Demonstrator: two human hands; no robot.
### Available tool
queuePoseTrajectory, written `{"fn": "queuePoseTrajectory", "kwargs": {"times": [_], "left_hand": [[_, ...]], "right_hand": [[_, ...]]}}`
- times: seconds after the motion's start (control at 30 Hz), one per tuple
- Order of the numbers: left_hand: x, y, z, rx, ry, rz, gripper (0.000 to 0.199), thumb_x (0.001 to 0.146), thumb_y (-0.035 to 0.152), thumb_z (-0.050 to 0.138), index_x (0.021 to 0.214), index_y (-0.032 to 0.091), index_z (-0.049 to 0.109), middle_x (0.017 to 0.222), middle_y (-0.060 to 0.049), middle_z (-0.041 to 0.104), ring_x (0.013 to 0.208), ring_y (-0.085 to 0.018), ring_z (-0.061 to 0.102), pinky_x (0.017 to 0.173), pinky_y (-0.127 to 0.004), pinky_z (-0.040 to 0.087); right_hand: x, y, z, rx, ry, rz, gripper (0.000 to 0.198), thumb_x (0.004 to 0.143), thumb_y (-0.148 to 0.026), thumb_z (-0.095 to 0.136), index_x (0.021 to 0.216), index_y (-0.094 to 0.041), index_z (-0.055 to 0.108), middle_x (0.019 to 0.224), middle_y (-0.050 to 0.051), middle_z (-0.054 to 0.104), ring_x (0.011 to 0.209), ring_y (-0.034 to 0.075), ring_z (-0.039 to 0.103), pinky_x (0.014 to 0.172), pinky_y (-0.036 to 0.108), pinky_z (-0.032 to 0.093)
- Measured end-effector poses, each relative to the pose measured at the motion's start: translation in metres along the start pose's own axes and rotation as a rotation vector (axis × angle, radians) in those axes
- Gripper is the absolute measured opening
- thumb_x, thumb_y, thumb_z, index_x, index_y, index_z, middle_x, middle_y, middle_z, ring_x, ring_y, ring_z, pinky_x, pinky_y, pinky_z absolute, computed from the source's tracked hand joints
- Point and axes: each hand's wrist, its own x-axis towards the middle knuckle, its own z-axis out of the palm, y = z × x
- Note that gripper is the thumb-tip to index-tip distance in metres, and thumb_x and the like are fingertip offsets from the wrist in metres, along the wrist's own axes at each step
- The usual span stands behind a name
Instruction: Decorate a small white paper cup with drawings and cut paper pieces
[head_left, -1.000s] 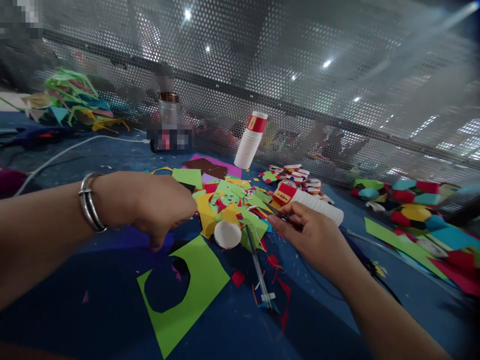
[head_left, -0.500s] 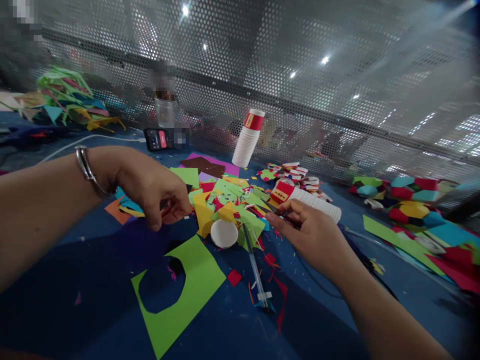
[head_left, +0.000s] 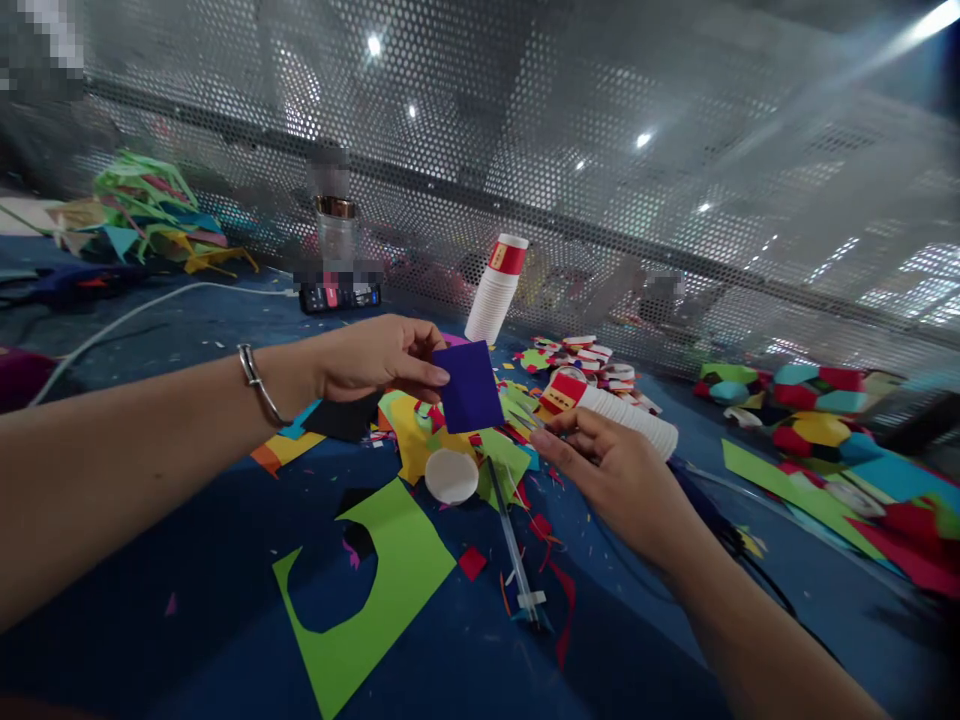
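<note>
My left hand [head_left: 390, 360], with silver bangles on the wrist, pinches a dark blue paper square [head_left: 470, 387] by its left edge and holds it above the scrap pile. Between the thumb and fingers of my right hand [head_left: 600, 455] is a slim pointed metal tool [head_left: 527, 412]; its tips point left towards the square, apart from it. Whether it is tweezers or scissors I cannot make out. Under the hands lie mixed paper scraps [head_left: 409, 430], a white disc [head_left: 451, 476] and a clear glue stick [head_left: 511, 535]. Nearer me is a green sheet [head_left: 401, 555] with a rounded piece cut out.
A stack of paper cups [head_left: 491, 295] stands at the back; another stack [head_left: 630, 418] lies beside my right hand. Coloured paper shapes [head_left: 817, 430] fill the right side. A phone [head_left: 341, 296], a jar [head_left: 337, 235] and a green paper construction [head_left: 142, 195] stand before the perforated metal wall [head_left: 600, 220].
My left hand has moved right and slightly up, and the dark blue square has come into clear view in its fingers. My right hand has barely moved.
</note>
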Motion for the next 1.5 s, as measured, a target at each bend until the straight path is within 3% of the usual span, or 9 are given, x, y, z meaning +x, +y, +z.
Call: {"fn": "queuePoseTrajectory", "kwargs": {"times": [0.13,0.33,0.57,0.93,1.5], "left_hand": [[0.001,-0.008,0.020,-0.119,0.018,-0.017,0.025,0.078,0.011,0.076,0.085,0.017,0.053,0.088,0.002,0.068,0.081,-0.010,0.071,0.085,-0.026,0.057],[-0.002,-0.013,0.031,-0.234,0.011,-0.036,0.032,0.079,0.012,0.077,0.078,0.018,0.046,0.078,0.003,0.069,0.076,-0.011,0.073,0.080,-0.024,0.058],[-0.005,-0.017,0.043,-0.309,-0.034,-0.016,0.027,0.079,0.008,0.077,0.082,0.016,0.051,0.086,0.001,0.072,0.081,-0.012,0.074,0.085,-0.025,0.059],[-0.005,-0.019,0.041,-0.318,-0.043,0.028,0.027,0.080,0.008,0.077,0.080,0.015,0.051,0.081,0.001,0.073,0.079,-0.012,0.074,0.083,-0.026,0.059],[-0.006,-0.015,0.043,-0.308,-0.070,0.080,0.026,0.078,0.005,0.077,0.079,0.014,0.053,0.076,0.001,0.071,0.074,-0.011,0.073,0.077,-0.024,0.059]], "right_hand": [[-0.002,-0.001,0.001,0.087,-0.036,0.039,0.040,0.090,-0.061,0.059,0.090,-0.022,0.062,0.060,-0.006,0.049,0.052,0.011,0.038,0.050,0.026,0.028],[-0.003,-0.003,0.002,0.203,-0.091,0.057,0.040,0.091,-0.059,0.060,0.096,-0.020,0.063,0.067,-0.004,0.054,0.056,0.011,0.041,0.052,0.026,0.030],[-0.004,-0.003,0.003,0.271,-0.087,0.044,0.040,0.093,-0.061,0.057,0.094,-0.021,0.058,0.058,-0.009,0.033,0.049,0.009,0.025,0.044,0.024,0.018],[-0.005,-0.003,0.002,0.368,-0.073,0.012,0.041,0.092,-0.061,0.059,0.098,-0.021,0.058,0.057,-0.011,0.027,0.045,0.007,0.020,0.040,0.022,0.015],[-0.008,-0.007,-0.001,0.325,-0.066,-0.025,0.037,0.093,-0.059,0.059,0.085,-0.022,0.055,0.057,-0.010,0.028,0.046,0.006,0.021,0.040,0.020,0.015]]}}
